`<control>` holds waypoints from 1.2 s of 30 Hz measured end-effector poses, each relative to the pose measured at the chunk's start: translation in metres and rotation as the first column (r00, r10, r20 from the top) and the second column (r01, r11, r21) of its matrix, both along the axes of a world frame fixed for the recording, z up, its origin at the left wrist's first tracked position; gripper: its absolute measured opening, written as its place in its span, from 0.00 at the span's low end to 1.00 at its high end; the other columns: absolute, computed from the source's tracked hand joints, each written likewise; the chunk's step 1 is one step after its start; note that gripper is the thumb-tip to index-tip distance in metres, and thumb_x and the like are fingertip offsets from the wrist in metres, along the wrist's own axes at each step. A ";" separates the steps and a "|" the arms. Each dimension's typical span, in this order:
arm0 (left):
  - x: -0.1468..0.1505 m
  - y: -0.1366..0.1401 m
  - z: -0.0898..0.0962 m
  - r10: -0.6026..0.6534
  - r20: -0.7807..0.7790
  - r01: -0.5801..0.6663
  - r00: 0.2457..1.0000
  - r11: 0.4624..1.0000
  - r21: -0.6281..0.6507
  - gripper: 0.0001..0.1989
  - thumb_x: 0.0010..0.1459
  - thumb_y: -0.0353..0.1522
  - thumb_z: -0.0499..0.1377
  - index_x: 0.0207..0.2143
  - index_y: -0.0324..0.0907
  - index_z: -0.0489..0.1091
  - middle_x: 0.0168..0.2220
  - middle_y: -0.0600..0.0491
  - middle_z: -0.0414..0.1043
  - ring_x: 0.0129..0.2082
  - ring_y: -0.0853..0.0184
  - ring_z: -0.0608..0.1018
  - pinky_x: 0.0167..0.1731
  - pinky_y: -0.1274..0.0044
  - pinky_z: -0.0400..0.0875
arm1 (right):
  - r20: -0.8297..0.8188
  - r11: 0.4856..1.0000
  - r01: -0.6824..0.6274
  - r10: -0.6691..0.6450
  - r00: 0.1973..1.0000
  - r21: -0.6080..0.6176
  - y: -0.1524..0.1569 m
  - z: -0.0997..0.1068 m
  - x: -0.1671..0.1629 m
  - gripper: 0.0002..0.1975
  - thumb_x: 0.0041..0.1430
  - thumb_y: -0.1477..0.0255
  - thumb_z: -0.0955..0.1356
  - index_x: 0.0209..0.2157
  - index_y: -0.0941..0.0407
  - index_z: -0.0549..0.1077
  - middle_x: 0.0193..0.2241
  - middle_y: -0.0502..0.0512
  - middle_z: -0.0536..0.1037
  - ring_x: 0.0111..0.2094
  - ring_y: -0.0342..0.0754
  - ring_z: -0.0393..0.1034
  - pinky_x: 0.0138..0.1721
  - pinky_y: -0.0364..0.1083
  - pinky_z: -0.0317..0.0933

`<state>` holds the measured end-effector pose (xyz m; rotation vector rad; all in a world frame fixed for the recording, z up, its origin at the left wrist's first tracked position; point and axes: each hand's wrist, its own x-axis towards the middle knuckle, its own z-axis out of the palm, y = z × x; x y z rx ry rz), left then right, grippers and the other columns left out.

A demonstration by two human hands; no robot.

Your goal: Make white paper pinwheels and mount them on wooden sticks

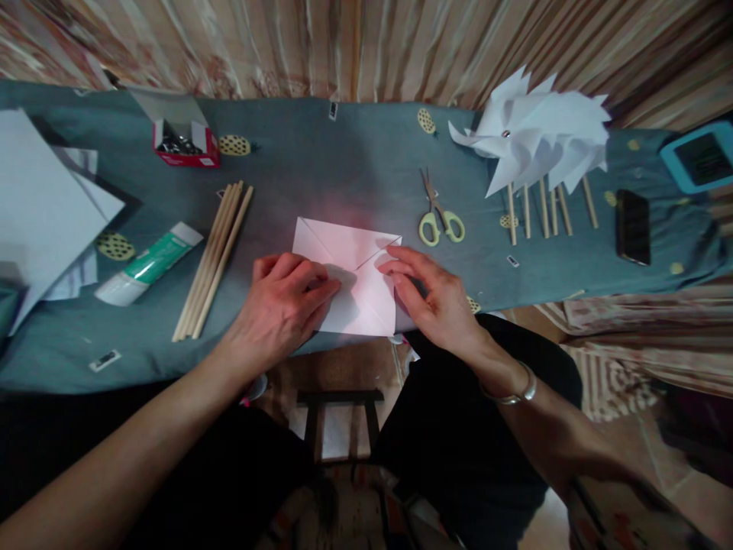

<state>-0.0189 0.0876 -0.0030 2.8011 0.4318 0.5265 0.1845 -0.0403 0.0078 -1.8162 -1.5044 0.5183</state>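
A square white sheet of paper point(358, 305), cut or creased along its diagonals, lies at the table's front edge. My left hand point(292, 302) rests on its left side with the fingers curled and pressed together on the paper. At its right edge, near the upper right corner, my right hand point(432, 298) pinches the paper between thumb and fingertips. A dark line runs from that corner toward the middle. Scissors point(438, 218) with yellow-green handles lie just beyond my right hand, blades slightly apart.
Wooden sticks point(211, 263), a glue tube point(150, 263), a red box of small metal pieces point(186, 149) and white sheets point(49, 198) lie to the left. At the right are several paper pinwheels point(532, 134) on sticks, a phone point(633, 228) and a blue-framed device point(702, 158).
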 end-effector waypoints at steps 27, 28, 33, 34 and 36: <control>-0.007 -0.036 0.004 -0.157 0.025 0.157 0.987 0.987 0.014 0.08 0.63 0.28 0.55 0.40 0.35 0.73 0.35 0.47 0.74 0.35 0.63 0.73 0.36 0.72 0.71 | 0.020 0.997 -0.061 0.062 0.998 -0.045 -0.008 0.011 0.002 0.03 0.61 0.72 0.67 0.34 0.55 0.73 0.40 0.53 0.80 0.41 0.46 0.75 0.44 0.48 0.67; -0.007 -0.036 0.004 -0.164 0.019 0.164 0.986 0.986 0.007 0.08 0.63 0.27 0.55 0.39 0.35 0.73 0.34 0.47 0.74 0.34 0.63 0.73 0.35 0.72 0.72 | 0.020 0.996 -0.071 0.072 0.997 -0.056 -0.007 0.012 0.002 0.03 0.61 0.72 0.67 0.33 0.55 0.72 0.39 0.53 0.80 0.40 0.46 0.75 0.44 0.48 0.66; -0.014 -0.032 0.003 -0.136 0.053 0.138 0.989 0.990 -0.038 0.07 0.63 0.26 0.55 0.38 0.35 0.73 0.35 0.47 0.74 0.34 0.64 0.74 0.35 0.74 0.75 | -0.013 0.993 -0.104 0.104 0.995 -0.057 -0.006 0.012 0.005 0.06 0.61 0.72 0.66 0.38 0.56 0.74 0.41 0.54 0.80 0.42 0.47 0.74 0.46 0.48 0.66; -0.016 -0.031 0.002 -0.114 0.074 0.119 0.991 0.991 -0.058 0.07 0.63 0.27 0.55 0.38 0.35 0.73 0.35 0.47 0.74 0.35 0.65 0.75 0.36 0.74 0.75 | -0.042 0.989 -0.135 0.132 0.990 -0.067 -0.007 0.012 0.005 0.09 0.61 0.74 0.65 0.42 0.55 0.74 0.43 0.55 0.79 0.44 0.47 0.74 0.47 0.48 0.66; -0.021 -0.029 0.000 -0.070 0.119 0.082 0.990 0.991 -0.105 0.06 0.63 0.28 0.56 0.38 0.34 0.73 0.35 0.47 0.74 0.36 0.65 0.76 0.38 0.74 0.76 | -0.121 0.970 -0.218 0.206 0.971 -0.102 -0.008 0.013 0.005 0.18 0.59 0.78 0.65 0.50 0.54 0.72 0.50 0.56 0.77 0.49 0.47 0.72 0.50 0.49 0.65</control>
